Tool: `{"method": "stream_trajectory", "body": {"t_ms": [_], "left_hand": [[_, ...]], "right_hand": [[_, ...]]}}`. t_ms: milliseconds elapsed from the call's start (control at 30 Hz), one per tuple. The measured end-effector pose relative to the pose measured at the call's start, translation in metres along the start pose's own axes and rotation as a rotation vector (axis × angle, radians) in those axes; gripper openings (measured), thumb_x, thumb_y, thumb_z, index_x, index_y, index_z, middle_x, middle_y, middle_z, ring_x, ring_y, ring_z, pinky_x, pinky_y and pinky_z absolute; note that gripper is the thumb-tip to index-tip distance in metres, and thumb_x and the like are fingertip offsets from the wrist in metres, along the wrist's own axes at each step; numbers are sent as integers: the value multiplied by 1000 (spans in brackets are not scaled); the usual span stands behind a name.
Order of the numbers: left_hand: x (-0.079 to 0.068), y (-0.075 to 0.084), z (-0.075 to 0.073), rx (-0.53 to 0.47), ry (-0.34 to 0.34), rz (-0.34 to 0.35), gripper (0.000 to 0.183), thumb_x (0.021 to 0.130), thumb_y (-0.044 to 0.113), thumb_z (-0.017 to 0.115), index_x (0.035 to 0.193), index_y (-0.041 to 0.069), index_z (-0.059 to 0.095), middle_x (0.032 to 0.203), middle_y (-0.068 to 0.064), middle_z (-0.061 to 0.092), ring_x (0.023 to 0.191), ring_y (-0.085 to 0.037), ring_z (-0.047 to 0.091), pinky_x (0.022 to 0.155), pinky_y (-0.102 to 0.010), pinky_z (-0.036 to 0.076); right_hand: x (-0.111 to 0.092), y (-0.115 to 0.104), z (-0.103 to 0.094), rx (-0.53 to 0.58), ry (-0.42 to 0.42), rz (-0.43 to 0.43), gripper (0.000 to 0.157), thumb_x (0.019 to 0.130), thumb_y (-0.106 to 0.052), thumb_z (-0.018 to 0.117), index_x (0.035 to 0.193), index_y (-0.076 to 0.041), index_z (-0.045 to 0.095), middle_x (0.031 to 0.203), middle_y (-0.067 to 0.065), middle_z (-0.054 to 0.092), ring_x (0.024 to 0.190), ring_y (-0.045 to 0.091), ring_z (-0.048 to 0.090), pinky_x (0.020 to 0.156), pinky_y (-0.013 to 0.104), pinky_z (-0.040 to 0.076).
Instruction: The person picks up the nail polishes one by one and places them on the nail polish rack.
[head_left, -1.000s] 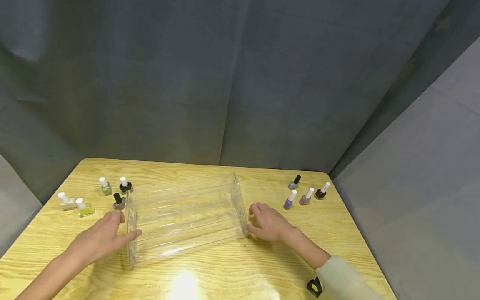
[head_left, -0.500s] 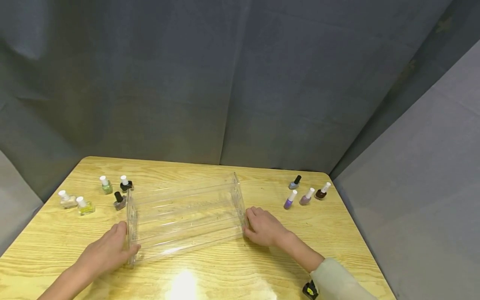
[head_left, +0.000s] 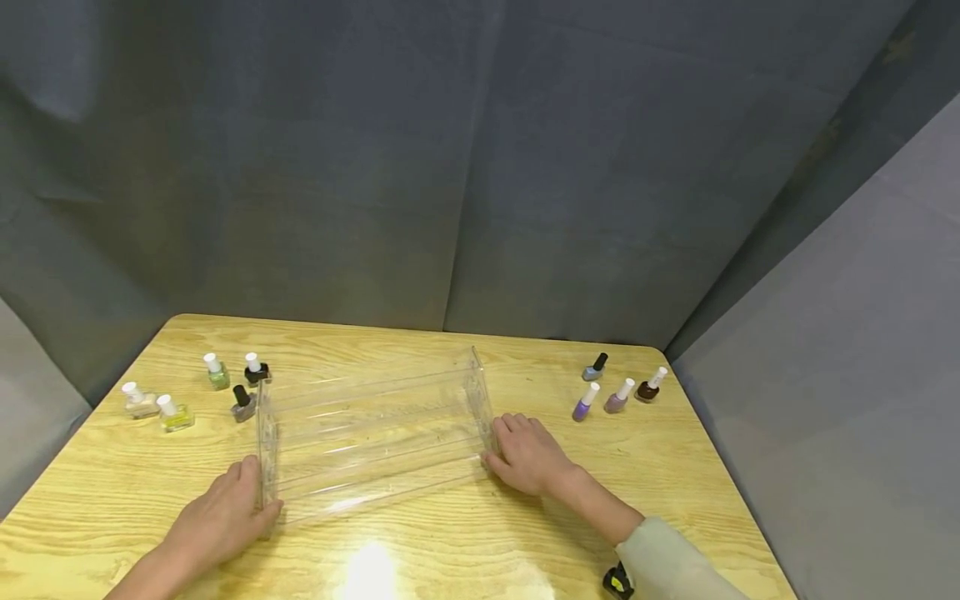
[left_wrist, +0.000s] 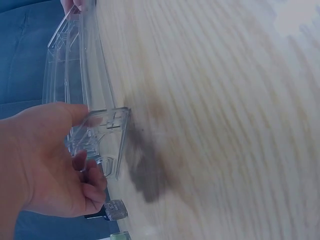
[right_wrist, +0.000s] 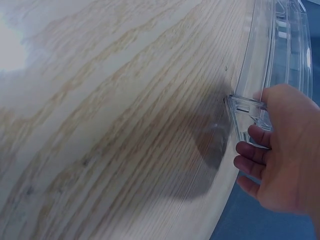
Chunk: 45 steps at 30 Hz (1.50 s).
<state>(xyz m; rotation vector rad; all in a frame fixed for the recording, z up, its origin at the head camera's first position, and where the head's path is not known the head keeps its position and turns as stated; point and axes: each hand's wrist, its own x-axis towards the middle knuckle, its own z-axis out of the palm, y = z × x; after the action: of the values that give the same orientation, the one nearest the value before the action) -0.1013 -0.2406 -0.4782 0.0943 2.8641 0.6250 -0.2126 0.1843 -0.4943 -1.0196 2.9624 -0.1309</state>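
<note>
A clear plastic tiered rack [head_left: 375,414] lies on the wooden table, angled, its right end farther back than its left. My left hand [head_left: 225,517] grips the near part of its left end panel, thumb on the inner side and fingers outside. At the opposite end, my right hand [head_left: 528,457] holds the right end panel near its front corner. Both wrist views show the panels between thumb and fingers: the left hand [left_wrist: 55,160] with fingers curled, the right hand [right_wrist: 285,150] likewise. A grey nail polish bottle [head_left: 243,407] with a black cap stands just left of the rack.
Left of the rack stand more nail polish bottles: yellow [head_left: 177,418], cream [head_left: 141,405], green [head_left: 218,377] and black [head_left: 257,372]. On the right are blue-grey [head_left: 595,371], purple [head_left: 582,408], mauve [head_left: 617,402] and dark brown [head_left: 648,390] ones. A black bottle [head_left: 618,582] sits beside the right sleeve.
Both hands have closed onto the rack's end panels; the left hand slid nearer along its panel. The right hand moved in from just beside the rack. The rack looks unmoved.
</note>
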Motion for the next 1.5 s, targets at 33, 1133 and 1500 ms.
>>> {"method": "stream_trajectory", "body": {"t_ms": [33, 1133, 1500], "left_hand": [[0, 0, 1, 4, 0, -2, 46, 93, 32, 69, 108, -3, 43, 89, -10, 49, 72, -23, 45, 51, -36, 38], [7, -14, 5, 169, 301, 307, 33, 84, 24, 73, 90, 10, 44, 76, 2, 34, 68, -16, 32, 56, -28, 28], [18, -9, 6, 163, 298, 339, 32, 83, 25, 73, 90, 10, 45, 75, 2, 35, 66, -14, 31, 54, -27, 28]], "right_hand": [[0, 0, 0, -9, 3, 0, 31, 100, -41, 56, 96, -12, 47, 85, -2, 40, 80, 19, 42, 74, 38, 38], [4, 13, 2, -44, 73, -77, 26, 93, -34, 54, 100, -12, 44, 86, -2, 36, 83, 19, 38, 87, 40, 37], [-4, 21, -1, -53, 103, -75, 25, 93, -32, 55, 100, -10, 43, 86, -1, 35, 81, 19, 37, 86, 41, 37]]}}
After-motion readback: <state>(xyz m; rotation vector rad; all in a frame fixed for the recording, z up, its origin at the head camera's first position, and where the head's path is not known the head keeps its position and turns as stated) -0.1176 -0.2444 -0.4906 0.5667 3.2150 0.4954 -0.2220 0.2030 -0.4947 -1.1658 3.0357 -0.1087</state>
